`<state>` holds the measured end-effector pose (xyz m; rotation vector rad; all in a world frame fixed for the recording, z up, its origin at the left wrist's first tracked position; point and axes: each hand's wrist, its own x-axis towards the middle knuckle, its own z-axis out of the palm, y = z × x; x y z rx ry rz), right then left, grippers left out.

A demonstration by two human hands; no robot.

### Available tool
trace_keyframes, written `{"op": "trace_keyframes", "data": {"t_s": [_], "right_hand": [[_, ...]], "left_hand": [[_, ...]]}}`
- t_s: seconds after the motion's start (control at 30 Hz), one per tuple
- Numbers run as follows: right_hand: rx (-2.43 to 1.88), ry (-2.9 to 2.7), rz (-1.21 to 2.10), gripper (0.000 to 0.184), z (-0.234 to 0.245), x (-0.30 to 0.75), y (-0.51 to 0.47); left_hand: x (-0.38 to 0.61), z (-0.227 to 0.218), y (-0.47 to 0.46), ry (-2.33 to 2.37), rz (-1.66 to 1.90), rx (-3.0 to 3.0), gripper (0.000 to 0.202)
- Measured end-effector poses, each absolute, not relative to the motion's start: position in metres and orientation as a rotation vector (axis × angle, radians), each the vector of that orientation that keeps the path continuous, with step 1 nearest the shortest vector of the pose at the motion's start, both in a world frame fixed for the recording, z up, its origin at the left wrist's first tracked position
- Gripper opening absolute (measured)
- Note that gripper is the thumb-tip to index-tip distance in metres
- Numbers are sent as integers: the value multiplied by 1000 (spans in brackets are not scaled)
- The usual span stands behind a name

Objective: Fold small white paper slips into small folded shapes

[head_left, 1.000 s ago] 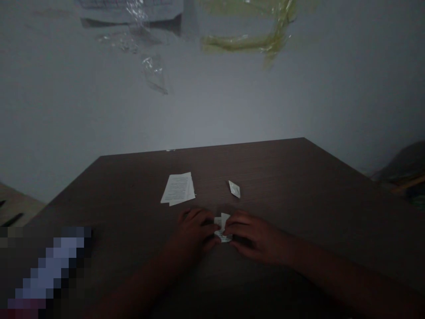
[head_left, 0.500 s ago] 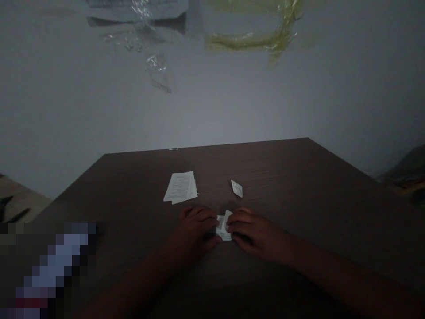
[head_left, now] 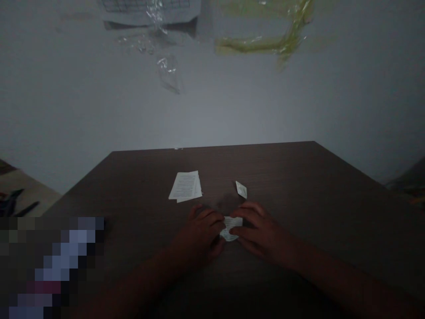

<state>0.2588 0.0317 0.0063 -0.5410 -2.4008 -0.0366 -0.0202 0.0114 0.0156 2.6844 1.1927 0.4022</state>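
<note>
Both hands come together over a small printed paper (head_left: 229,223) near the middle of the table (head_left: 282,168): my left hand (head_left: 206,232) has its curled fingers at the left edge, and my right hand (head_left: 262,228) reaches in from the right, fingers spread, one fingertip over the print. I cannot tell whether either hand pinches the sheet or only presses it. Half a second ago a flap of this paper stood up against my right fingers; now it shows as one flatter, lined face between my hands. Beyond it, on the far side, two overlapping printed sheets (head_left: 185,185) lie to the left and a small folded piece (head_left: 241,189) sits to the right, just past my right hand; both keep their places on the table. Farther off, yellow tape (head_left: 252,45) crosses the wall (head_left: 245,102).
</note>
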Motion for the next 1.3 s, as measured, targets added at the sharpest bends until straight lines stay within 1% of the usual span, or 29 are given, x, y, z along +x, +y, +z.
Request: {"op": "trace_keyframes", "data": {"t_s": [0.03, 0.07, 0.13, 0.27, 0.47, 0.6, 0.7, 0.83, 1.17, 1.3], "right_hand": [[-526, -2398, -38, 18, 7, 258, 31], [-519, -2398, -37, 12, 8, 257, 30], [-525, -2386, -31, 10, 8, 255, 28], [-539, -2324, 35, 11, 7, 253, 27], [-502, -2252, 193, 13, 3, 255, 34], [-542, -2267, 102, 8, 3, 253, 31], [-605, -2315, 5, 10, 7, 250, 23], [-663, -2356, -80, 10, 12, 245, 15], [-650, -2333, -58, 19, 8, 238, 11], [-667, -2339, -104, 17, 10, 241, 15]], "left_hand": [[-19, 16, 10, 1172, 414, 2689, 30], [-18, 18, 8, 1156, 426, 2694, 30], [-13, 22, 3, 1137, 452, 2708, 29], [-5, 31, -3, 1159, 510, 2704, 24], [-6, 34, 3, 1241, 467, 2707, 25], [-8, 32, 3, 1248, 420, 2798, 18], [-7, 31, -1, 1270, 397, 2877, 14], [-2, 34, -8, 1275, 434, 2933, 15], [6, 35, -14, 1287, 477, 2947, 15], [1, 36, -9, 1346, 469, 2912, 16]]}}
